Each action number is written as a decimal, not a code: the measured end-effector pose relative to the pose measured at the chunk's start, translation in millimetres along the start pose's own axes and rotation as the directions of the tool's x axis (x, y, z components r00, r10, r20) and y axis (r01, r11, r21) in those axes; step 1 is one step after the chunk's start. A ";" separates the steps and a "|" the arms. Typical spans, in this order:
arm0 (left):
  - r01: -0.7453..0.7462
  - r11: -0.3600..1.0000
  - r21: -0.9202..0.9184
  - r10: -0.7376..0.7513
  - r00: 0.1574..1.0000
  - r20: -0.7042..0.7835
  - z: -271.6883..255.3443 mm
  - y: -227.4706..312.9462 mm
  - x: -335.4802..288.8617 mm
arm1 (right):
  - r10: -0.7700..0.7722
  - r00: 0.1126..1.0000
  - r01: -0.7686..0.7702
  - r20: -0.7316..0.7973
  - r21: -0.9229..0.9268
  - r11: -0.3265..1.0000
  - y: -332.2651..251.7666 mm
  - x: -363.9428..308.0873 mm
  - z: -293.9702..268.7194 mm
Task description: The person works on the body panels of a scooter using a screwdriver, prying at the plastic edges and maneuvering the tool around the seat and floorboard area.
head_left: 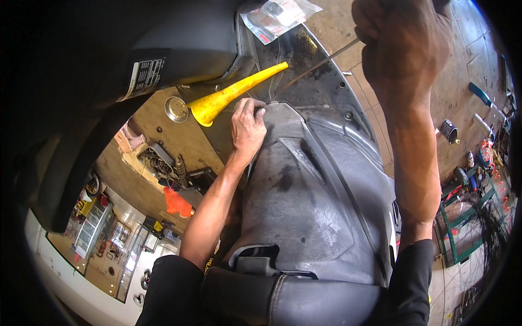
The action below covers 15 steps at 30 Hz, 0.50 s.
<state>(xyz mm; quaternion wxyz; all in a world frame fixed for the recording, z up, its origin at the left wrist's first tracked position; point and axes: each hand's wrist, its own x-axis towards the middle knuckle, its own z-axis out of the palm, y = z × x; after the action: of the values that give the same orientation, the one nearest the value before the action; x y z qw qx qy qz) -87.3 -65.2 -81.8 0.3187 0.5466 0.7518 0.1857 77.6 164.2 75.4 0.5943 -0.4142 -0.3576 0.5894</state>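
Observation:
My right hand [405, 49], closed in a fist at the upper right, grips a screwdriver with a long thin shaft [326, 61]; its handle is hidden in the fist. The shaft slants down to the left, toward the front end of a worn grey plastic scooter panel [304, 195]. At that front edge my left hand [247, 127] has its fingers curled against the panel, thumb pressed in. Just beyond the left hand, a yellow funnel [234, 93] lies on its side across the scooter's dark footboard [310, 51]. What the screwdriver tip touches is unclear.
A clear plastic bag [280, 19] lies on the footboard's far end. The black seat [331, 299] is nearest me. A round clear dish [176, 109], an orange cloth [176, 202] and metal parts are at left. A can [449, 130] and green rack [462, 223] stand right.

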 end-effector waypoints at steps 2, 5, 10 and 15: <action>0.032 0.999 -0.005 -0.032 0.999 0.017 -3.5 -1.6 0.0 | 0.006 0.999 -0.008 -0.033 -0.069 0.998 5.8 1.7 17.0; 0.057 0.998 -0.013 -0.057 0.998 0.042 -10.2 -3.3 -2.2 | 0.002 1.000 -0.007 -0.026 -0.195 0.981 17.0 4.8 41.2; -0.011 0.998 -0.061 0.013 0.999 0.039 -5.2 11.9 3.4 | -0.121 0.989 0.059 -0.080 -0.543 0.838 59.7 21.5 48.2; -0.019 1.000 -0.024 0.020 0.999 0.028 -15.3 -1.2 1.8 | 0.225 0.966 -0.185 0.126 -0.268 0.945 33.0 -7.0 27.5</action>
<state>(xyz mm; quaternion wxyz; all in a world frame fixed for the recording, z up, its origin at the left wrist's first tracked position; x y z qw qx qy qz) -99.0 -62.8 -72.0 0.3339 0.5525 0.7396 0.1903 38.8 157.8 56.7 0.4420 -0.4748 -0.4302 0.6278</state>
